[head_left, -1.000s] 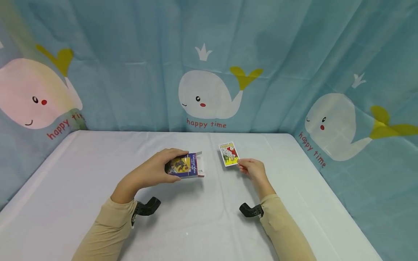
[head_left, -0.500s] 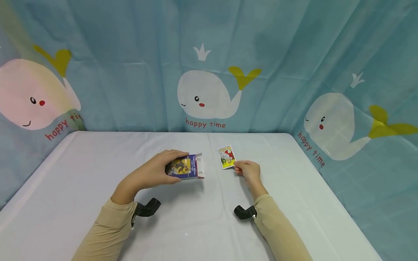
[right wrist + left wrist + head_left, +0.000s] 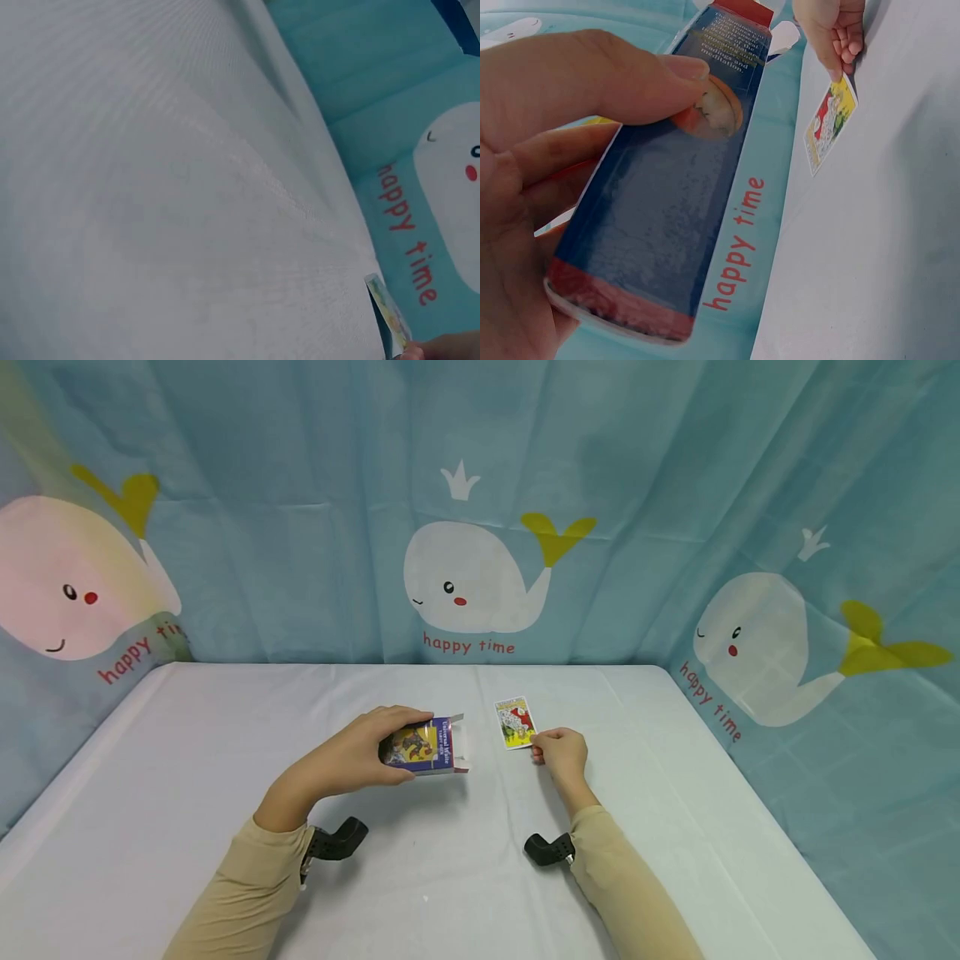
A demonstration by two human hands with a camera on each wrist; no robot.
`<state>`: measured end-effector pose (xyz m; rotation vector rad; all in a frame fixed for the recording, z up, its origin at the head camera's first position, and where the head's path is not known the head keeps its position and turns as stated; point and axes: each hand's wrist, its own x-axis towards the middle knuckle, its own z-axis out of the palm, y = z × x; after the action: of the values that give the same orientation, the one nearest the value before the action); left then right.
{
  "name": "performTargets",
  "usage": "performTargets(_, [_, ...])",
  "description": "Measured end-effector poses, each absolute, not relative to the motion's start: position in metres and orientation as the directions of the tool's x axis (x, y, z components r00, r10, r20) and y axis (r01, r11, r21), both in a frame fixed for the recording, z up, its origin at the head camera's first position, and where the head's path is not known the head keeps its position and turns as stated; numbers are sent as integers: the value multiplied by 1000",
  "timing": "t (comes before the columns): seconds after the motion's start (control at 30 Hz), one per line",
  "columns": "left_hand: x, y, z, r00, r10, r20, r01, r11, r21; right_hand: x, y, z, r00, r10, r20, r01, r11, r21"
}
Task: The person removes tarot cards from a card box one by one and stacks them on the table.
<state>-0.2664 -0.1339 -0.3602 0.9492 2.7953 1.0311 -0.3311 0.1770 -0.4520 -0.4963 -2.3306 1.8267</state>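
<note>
The thin, rectangular, white-bordered card printed in yellow, red and green [image 3: 515, 722] is at the far middle of the table, to the right of the blue-and-red printed cardboard box [image 3: 426, 747]. Compared with a second ago, the card and the right hand [image 3: 562, 753] are nearer the box, with a gap still between; the box looks unmoved. The right hand pinches the card's near right corner between thumb and fingers; whether the card touches the table, I cannot tell. The left hand [image 3: 366, 748] grips the box, thumb along one long edge and fingers along the other. Glossy and flat-sided, the box has a pale flap jutting from its end toward the card. A black, curved wrist mount [image 3: 339, 839] projects from each smooth tan sleeve [image 3: 243, 881]. Beneath lies a white, lightly creased tablecloth [image 3: 465, 860]; behind hangs a folded light-blue curtain [image 3: 300, 568] printed with rounded whales.
</note>
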Motion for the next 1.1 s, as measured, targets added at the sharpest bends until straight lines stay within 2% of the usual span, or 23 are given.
performTargets(0.4, [-266,-133,-361,-815,549,185,538,599,594,-328,176,-454,-937,343,-59,148,239,-960])
performTargets(0.7, [-266,-133,-360,-816,549,179,537,608,585,-327,174,-454,-939,343,-17,140,337,-931])
performTargets(0.97, [-266,-133,-360,-814,550,184,541,604,585,-324,172,-452,-933,358,20,105,328,-939])
performTargets(1.1, [-267,-132,-360,-813,552,186,541,599,590,-325,172,-453,-932,362,9,127,349,-928])
